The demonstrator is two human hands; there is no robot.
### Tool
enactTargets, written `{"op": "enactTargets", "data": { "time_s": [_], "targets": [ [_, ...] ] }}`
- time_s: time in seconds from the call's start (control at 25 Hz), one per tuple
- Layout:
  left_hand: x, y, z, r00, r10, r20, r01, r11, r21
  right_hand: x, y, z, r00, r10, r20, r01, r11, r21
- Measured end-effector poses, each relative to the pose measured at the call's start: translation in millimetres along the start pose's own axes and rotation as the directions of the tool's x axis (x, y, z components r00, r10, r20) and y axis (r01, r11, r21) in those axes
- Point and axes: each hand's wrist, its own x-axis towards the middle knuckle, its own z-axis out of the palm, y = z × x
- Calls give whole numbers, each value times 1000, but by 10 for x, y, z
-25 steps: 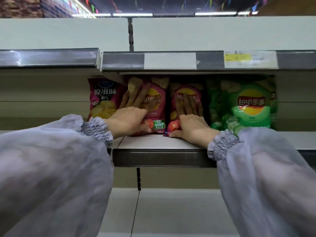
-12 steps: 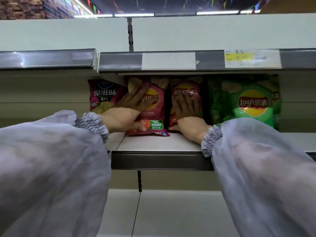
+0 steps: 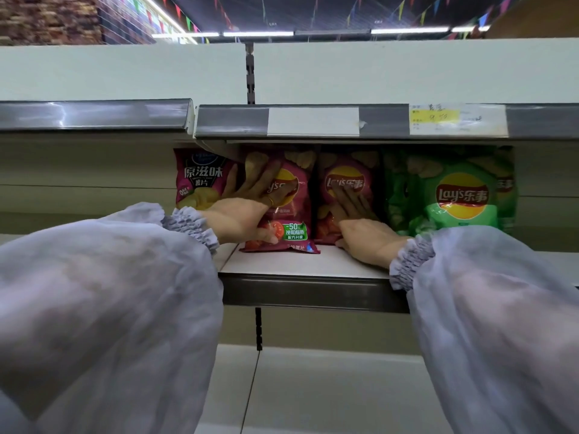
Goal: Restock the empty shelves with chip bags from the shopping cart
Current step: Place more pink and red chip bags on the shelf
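Two pink-red Lay's chip bags stand upright side by side on the middle shelf (image 3: 297,264). My left hand (image 3: 247,208) lies flat with spread straight fingers against the front of the left pink bag (image 3: 291,211). My right hand (image 3: 360,233) presses with straight fingers on the face of the right pink bag (image 3: 347,180), which sits deeper on the shelf. A dark red bag with Chinese lettering (image 3: 200,180) stands to the left, and green Lay's bags (image 3: 451,195) stand to the right. The shopping cart is out of view.
The upper shelf's grey price rail (image 3: 313,122) overhangs the bags, with a yellow price tag (image 3: 435,115) on it. A white lower shelf (image 3: 329,386) lies below. The shelf section to the left (image 3: 94,189) holds nothing visible.
Both hands have pushed the two pink bags deeper onto the shelf and stood them more upright. The view has shifted slightly closer.
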Motion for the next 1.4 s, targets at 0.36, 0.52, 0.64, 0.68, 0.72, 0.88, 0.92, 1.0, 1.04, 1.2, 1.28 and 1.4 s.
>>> {"op": "enactTargets", "data": {
  "time_s": [0.36,0.52,0.64,0.68,0.72,0.88,0.92,1.0,1.04,1.2,1.28,1.4],
  "targets": [
    [-736,541,-332,948,-83,-306,12,974,-228,-489,-417,-133,803,-124,-583,402,835,376],
    [-1519,933,-443,884,-464,-53,386,791,-474,-915,-905,5,763,-192,-617,584,613,532],
    [-2245,1041,-401,762,-640,99,581,608,-541,-1186,-1400,205,789,-294,-539,613,419,669],
    [-2512,1060,-389,714,-686,140,638,556,-533,-1284,-1587,276,781,-340,-523,621,342,705],
    [-2826,1076,-392,653,-736,180,702,499,-509,-1402,-1808,346,766,-397,-506,623,263,736],
    [-4101,1123,-521,390,-883,263,886,282,-367,-1912,-2670,562,655,-620,-432,597,75,799],
    [-4434,1143,-575,316,-911,265,921,227,-316,-2050,-2902,603,607,-675,-420,594,33,804],
    [-4986,1180,-638,182,-948,263,965,121,-232,-2264,-3283,675,526,-765,-371,581,4,814],
    [-5231,1191,-654,126,-958,257,976,74,-204,-2341,-3471,706,493,-798,-347,581,5,814],
    [-5957,1158,-613,-25,-967,254,977,-78,-199,-2491,-4187,799,422,-866,-270,569,20,822],
    [-6184,1025,-545,-41,-966,256,976,-94,-197,-2498,-4512,854,391,-889,-238,566,28,824],
    [-6377,765,-422,-54,-962,268,968,-116,-223,-2459,-4909,951,390,-898,-204,523,34,851]
  ]
}}
